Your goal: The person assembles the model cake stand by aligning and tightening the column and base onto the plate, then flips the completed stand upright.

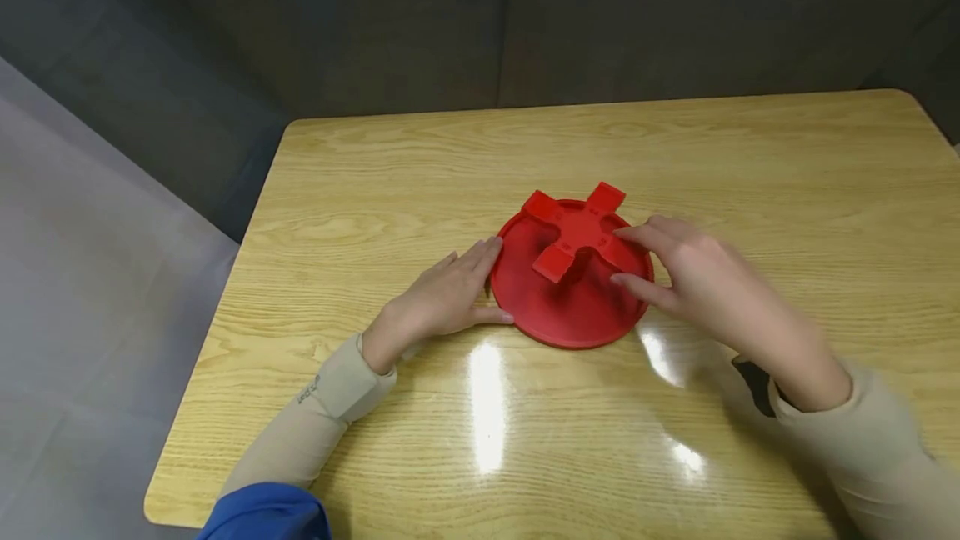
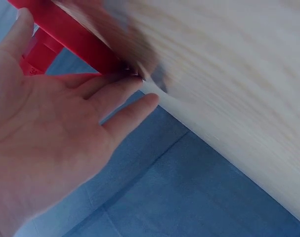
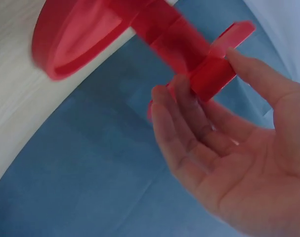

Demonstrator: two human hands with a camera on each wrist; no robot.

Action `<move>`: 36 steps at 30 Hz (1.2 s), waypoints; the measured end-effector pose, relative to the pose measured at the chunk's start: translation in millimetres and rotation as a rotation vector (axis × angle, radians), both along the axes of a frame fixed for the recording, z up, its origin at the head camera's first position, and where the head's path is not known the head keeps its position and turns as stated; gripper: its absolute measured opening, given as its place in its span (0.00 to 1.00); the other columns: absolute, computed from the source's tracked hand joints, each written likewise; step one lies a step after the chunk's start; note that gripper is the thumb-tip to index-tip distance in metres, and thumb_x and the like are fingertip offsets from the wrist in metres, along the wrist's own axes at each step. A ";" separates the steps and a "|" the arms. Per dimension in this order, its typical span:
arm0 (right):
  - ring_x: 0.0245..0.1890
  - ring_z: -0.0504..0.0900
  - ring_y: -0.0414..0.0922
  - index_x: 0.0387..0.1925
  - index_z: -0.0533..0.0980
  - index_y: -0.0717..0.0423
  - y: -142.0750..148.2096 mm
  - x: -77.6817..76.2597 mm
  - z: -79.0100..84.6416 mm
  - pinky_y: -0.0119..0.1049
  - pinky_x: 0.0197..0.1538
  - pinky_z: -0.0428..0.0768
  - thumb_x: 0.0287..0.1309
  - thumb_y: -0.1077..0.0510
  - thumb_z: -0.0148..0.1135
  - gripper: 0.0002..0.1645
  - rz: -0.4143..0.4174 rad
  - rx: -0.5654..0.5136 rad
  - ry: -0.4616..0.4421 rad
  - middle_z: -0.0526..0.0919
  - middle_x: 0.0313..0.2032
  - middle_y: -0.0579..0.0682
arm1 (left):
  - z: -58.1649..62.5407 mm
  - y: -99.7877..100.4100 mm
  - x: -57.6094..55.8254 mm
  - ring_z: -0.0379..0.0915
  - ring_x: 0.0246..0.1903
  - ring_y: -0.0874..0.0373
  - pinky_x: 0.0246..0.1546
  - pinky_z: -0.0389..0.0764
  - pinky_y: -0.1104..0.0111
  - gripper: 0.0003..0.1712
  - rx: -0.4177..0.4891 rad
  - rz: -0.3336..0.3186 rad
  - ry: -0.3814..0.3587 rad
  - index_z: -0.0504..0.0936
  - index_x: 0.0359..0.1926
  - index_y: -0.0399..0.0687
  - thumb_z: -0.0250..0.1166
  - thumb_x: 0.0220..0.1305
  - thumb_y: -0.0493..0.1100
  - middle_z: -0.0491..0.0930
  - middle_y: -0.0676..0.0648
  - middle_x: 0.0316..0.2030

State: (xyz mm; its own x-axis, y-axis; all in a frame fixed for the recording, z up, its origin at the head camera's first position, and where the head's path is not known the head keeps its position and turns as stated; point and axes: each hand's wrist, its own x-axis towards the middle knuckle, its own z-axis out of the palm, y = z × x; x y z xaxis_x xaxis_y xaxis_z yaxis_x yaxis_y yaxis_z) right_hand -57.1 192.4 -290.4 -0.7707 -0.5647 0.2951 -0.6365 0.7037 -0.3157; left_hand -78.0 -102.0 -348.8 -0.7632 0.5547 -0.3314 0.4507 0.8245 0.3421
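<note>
A red stand has a round, rimmed base (image 1: 573, 327) lying on the table. Above the base, on a short post (image 3: 162, 29), sits a red cross-shaped top (image 1: 581, 230) with several flat arms and small raised marks. My left hand (image 1: 450, 294) rests against the left side of the base's rim, fingers mostly straight and thumb spread. My right hand (image 1: 690, 265), slightly blurred, holds the near right arm of the cross-shaped top between thumb and fingers. In the right wrist view the thumb touches the arm's end (image 3: 214, 76), with the fingers behind it.
The stand is on a light wooden table (image 1: 360, 215) with rounded corners and bright light reflections at the front. A dark cloth (image 1: 390, 23) hangs behind the table, and a pale grey surface (image 1: 82, 315) lies to its left.
</note>
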 end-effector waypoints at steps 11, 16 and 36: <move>0.21 0.71 0.42 0.38 0.75 0.62 -29.7 24.0 -5.7 0.34 0.19 0.71 0.50 0.52 0.76 0.23 -0.126 0.016 0.032 0.77 0.28 0.50 | -1.2 -1.3 -0.8 0.35 0.75 0.53 0.73 0.45 0.55 0.59 0.008 0.000 0.003 0.38 0.77 0.41 0.58 0.64 0.68 0.39 0.46 0.77; 0.17 0.65 0.41 0.36 0.75 0.62 -35.9 26.0 -9.9 0.31 0.17 0.64 0.51 0.55 0.74 0.19 -0.113 0.006 0.066 0.74 0.24 0.49 | -0.4 0.0 -1.1 0.36 0.75 0.52 0.73 0.45 0.55 0.59 0.005 0.002 0.002 0.39 0.77 0.41 0.59 0.64 0.68 0.39 0.45 0.77; 0.45 0.76 0.58 0.55 0.75 0.69 -2.2 -1.0 11.6 0.54 0.39 0.80 0.50 0.61 0.75 0.31 -0.159 -0.032 0.000 0.79 0.45 0.63 | 1.4 1.2 0.3 0.36 0.75 0.52 0.73 0.45 0.54 0.58 0.007 0.002 0.002 0.39 0.77 0.41 0.58 0.64 0.68 0.39 0.45 0.77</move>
